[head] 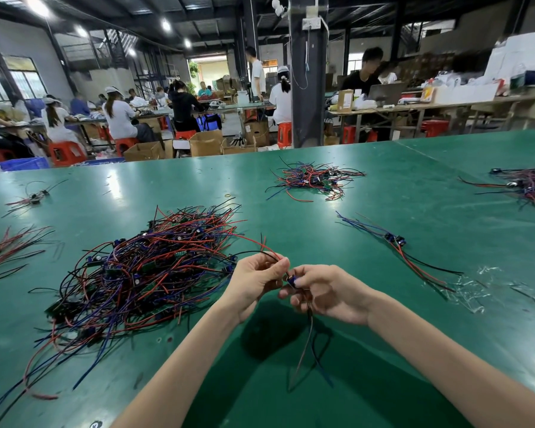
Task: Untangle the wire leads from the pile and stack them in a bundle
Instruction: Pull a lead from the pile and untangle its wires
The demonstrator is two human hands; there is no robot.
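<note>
head view, with the hands as the clock's centre: the tangled pile (142, 273) of red, black and blue wire leads lies at nine o'clock on the green table (414, 381), its nearest strands just beside the left hand (254, 284). that hand pinches the red and black wires of one lead (292, 281) between thumb and curled fingers. the right hand (325, 293) grips the same lead at its small blue component, and the lead's other wires hang down toward six o'clock above the table. the red wire seems to run from the left fingers back toward the pile at ten o'clock, so i judge the lead not quite free.

to do this well, hold the component firm, draw the wires slowly away from the pile, and stop if neighbouring strands lift with it. then straighten the tails so they all lie one way before laying the lead down. the started bundle (396, 242) lies at two o'clock, well apart, and looks the likely place to stack it.

around: a loose sheaf (3, 251) at nine by the left edge, a small lead (34, 196) at ten, and a second pile (312, 179) at twelve. crumpled clear film (470, 288) lies at three, near the bundle's tails, and could snag them. another pile (528, 183) sits at two by the right edge.
</note>
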